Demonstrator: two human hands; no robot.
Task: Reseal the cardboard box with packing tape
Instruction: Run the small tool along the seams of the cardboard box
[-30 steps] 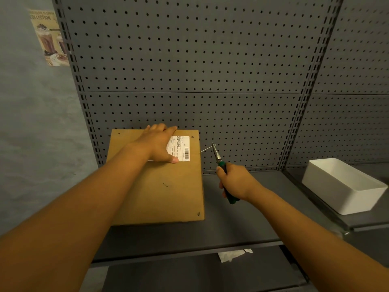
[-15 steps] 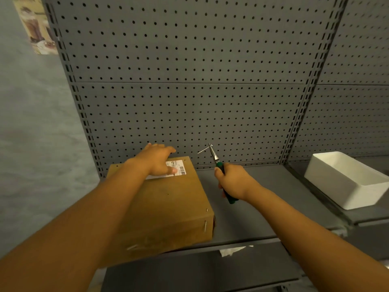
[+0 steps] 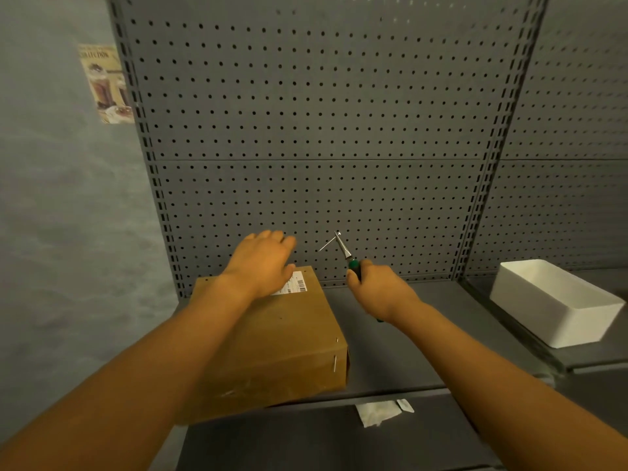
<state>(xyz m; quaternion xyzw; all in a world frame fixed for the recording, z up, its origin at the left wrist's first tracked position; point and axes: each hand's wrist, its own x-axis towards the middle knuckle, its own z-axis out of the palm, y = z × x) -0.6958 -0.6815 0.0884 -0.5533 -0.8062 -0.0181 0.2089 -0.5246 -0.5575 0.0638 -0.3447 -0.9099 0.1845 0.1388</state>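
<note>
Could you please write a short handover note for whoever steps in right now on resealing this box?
Left hand: flat on the far top of the cardboard box, partly over its shipping label, fingers past the back edge.
Right hand: closed on green-handled needle-nose pliers, tips raised, a thin staple or wire pinched in them.
Box: on the grey shelf, closed, front edge overhanging; staples show on its right front corner.
White bin: right, on the neighbouring shelf.
Done: no tape on the box.
Left: no tape roll in view; find it, seal the seams.
</note>
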